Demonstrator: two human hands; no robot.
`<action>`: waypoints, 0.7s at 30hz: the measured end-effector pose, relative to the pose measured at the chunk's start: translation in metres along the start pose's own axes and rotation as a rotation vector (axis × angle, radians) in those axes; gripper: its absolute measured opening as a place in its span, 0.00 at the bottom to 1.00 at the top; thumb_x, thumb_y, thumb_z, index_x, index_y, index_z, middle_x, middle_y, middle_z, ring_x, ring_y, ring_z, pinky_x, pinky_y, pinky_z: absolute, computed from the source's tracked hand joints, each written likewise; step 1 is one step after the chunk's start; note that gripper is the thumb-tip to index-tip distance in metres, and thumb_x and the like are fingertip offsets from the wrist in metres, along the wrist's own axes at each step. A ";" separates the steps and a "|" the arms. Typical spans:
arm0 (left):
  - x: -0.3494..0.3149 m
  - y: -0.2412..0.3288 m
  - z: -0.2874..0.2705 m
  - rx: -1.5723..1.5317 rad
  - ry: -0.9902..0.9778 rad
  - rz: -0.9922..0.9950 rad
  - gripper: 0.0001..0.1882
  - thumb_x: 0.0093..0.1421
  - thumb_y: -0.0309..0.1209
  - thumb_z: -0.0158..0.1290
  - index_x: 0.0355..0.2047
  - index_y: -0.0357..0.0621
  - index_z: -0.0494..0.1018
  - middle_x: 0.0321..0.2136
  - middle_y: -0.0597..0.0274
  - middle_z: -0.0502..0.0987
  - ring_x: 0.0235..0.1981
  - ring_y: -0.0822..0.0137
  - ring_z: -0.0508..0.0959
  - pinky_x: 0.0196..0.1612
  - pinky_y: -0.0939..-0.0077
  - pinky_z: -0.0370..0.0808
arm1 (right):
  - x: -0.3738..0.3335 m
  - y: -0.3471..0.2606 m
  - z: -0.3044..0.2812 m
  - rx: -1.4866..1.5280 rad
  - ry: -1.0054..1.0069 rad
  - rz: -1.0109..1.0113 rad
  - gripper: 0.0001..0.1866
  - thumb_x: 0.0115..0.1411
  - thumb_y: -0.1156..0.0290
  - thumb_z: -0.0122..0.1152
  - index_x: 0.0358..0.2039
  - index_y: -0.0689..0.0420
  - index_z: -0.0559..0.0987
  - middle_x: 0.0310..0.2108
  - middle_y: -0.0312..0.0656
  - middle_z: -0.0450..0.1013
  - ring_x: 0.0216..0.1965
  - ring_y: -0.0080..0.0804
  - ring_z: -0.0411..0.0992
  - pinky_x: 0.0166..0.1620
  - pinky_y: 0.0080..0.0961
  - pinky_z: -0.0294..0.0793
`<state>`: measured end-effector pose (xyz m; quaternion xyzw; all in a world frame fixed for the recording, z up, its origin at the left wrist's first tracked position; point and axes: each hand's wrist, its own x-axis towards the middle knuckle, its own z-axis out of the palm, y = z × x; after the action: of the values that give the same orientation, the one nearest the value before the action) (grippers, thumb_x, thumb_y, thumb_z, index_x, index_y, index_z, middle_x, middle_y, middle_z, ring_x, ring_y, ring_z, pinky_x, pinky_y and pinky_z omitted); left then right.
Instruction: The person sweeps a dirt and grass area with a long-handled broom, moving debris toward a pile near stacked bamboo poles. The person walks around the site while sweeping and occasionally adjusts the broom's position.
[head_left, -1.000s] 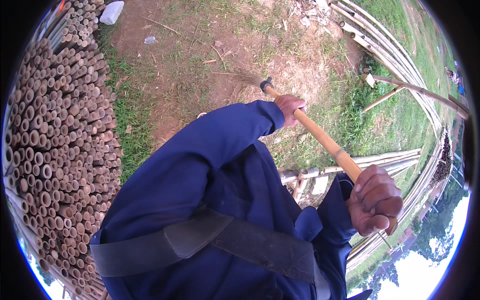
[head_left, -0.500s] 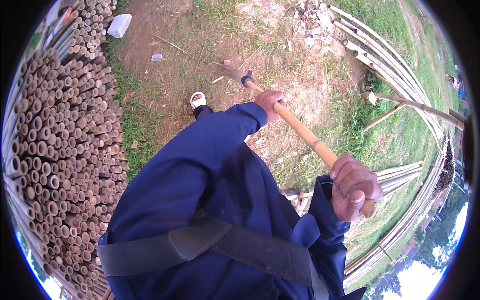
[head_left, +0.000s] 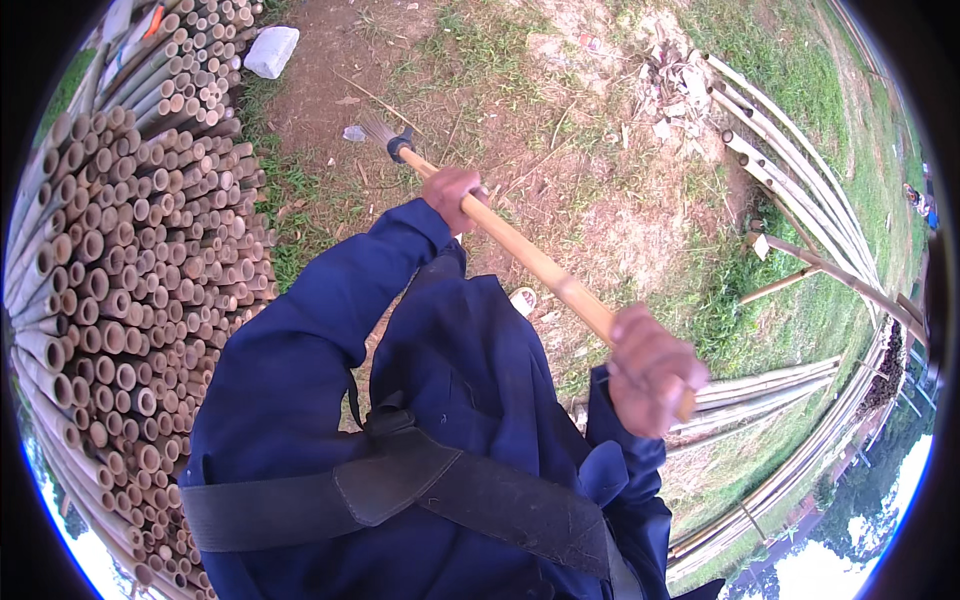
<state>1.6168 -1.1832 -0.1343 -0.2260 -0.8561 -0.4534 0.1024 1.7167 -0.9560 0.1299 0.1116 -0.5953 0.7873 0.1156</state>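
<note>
A broom (head_left: pixel 545 268) with a long yellow bamboo handle slants across the middle of the view. My left hand (head_left: pixel 455 195) is wrapped round its lower handle, close to the dark binding (head_left: pixel 400 143). Thin bristles (head_left: pixel 375 130) fan out beyond that binding, smeared by motion, near a small clear plastic scrap (head_left: pixel 354 133) on the ground. Round the top end of the handle my right hand (head_left: pixel 655 370) is closed, slightly blurred. Both arms wear dark blue sleeves (head_left: pixel 330 280).
Stacked bamboo poles (head_left: pixel 150 280) rise along the left, cut ends facing in. Beyond them lies a white block-like bundle (head_left: pixel 271 52). Pale litter (head_left: pixel 672 85) is heaped at the far right, beside long poles (head_left: pixel 790 130). A light sandal (head_left: pixel 523 300) shows below the handle.
The broom and both hands have swung left, bringing the bristles closer to the plastic scrap. The sandaled foot seen at left is now hidden, and a light sandal shows under the handle.
</note>
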 end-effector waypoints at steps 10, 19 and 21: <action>0.106 0.024 0.067 -0.330 -0.146 0.063 0.07 0.51 0.26 0.58 0.24 0.44 0.69 0.23 0.58 0.73 0.27 0.53 0.74 0.34 0.58 0.71 | 0.051 -0.024 0.063 -0.511 -0.117 -0.292 0.23 0.71 0.57 0.47 0.19 0.51 0.61 0.12 0.29 0.55 0.13 0.22 0.54 0.31 0.33 0.67; 0.053 0.010 -0.052 -0.181 0.022 0.010 0.12 0.39 0.25 0.63 0.21 0.49 0.69 0.17 0.61 0.72 0.21 0.56 0.75 0.27 0.60 0.70 | 0.058 -0.024 0.048 0.017 0.133 -0.209 0.22 0.71 0.58 0.45 0.18 0.47 0.61 0.12 0.30 0.54 0.14 0.21 0.52 0.38 0.33 0.64; 0.009 -0.049 -0.067 0.040 0.050 -0.110 0.09 0.45 0.25 0.59 0.20 0.45 0.67 0.17 0.57 0.72 0.22 0.51 0.75 0.28 0.57 0.70 | 0.063 0.027 0.064 -0.052 -0.031 0.009 0.20 0.69 0.63 0.48 0.19 0.51 0.62 0.14 0.34 0.59 0.16 0.26 0.59 0.39 0.40 0.66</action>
<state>1.5835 -1.2592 -0.1290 -0.1650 -0.8733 -0.4465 0.1034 1.6509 -1.0221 0.1421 0.1181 -0.6176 0.7704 0.1058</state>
